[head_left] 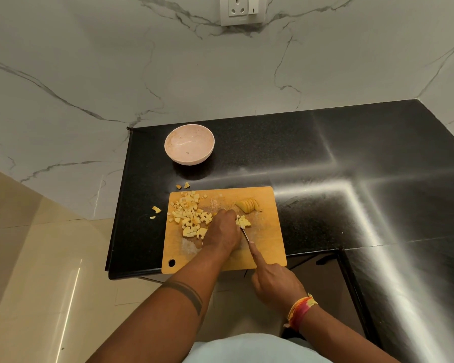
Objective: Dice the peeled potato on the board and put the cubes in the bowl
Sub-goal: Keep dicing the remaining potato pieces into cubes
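Observation:
A wooden cutting board (268,247) lies on the black counter. A heap of potato cubes (190,216) covers its left part. A sliced potato piece (247,205) sits at the board's far middle. My left hand (224,231) rests on the board, fingers curled over a small cluster of potato pieces (244,221). My right hand (271,279) grips a knife (245,235), index finger laid along the blade's back, the blade beside the left hand. A pink bowl (189,144) stands beyond the board with no cubes in it.
A few stray potato bits (156,210) lie on the counter (325,158) left of the board, and two more bits (182,186) sit just beyond it. The counter's left edge drops to a tiled floor (37,271). A marble wall with a socket (243,9) stands behind.

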`<state>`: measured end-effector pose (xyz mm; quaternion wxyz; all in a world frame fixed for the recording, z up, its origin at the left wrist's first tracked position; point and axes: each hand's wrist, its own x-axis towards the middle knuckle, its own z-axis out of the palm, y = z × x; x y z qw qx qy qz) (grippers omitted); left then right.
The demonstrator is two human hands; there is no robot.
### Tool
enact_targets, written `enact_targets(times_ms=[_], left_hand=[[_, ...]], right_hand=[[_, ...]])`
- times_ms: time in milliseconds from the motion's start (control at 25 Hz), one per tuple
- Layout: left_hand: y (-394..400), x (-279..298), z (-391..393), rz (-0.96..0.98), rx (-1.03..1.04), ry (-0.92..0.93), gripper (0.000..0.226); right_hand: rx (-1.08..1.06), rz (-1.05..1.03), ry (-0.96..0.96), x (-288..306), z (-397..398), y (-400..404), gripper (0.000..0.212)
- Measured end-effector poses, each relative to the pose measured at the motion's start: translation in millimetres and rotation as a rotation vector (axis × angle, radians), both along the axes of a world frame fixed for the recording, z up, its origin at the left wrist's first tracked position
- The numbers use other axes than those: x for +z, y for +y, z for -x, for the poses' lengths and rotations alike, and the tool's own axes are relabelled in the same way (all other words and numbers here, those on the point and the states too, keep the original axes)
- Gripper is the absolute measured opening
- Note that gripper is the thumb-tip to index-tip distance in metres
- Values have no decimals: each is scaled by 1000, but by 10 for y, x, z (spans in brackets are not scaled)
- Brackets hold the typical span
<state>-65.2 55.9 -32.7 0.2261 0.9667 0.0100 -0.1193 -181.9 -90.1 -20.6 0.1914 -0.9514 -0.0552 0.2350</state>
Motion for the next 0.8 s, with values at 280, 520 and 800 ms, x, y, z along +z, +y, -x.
enact_targets(times_ms=[280, 520, 800], left_hand=[[109, 1, 3, -31, -17, -47, 26], [254, 37, -30, -34, 3, -56, 32], [434, 83, -70, -84, 92, -100, 31]], right_hand=[[-110, -13, -7, -61, -192, -130, 80], [-60, -76, -6, -86, -335, 324, 80], [-37, -115, -62, 54, -555, 502, 77]])
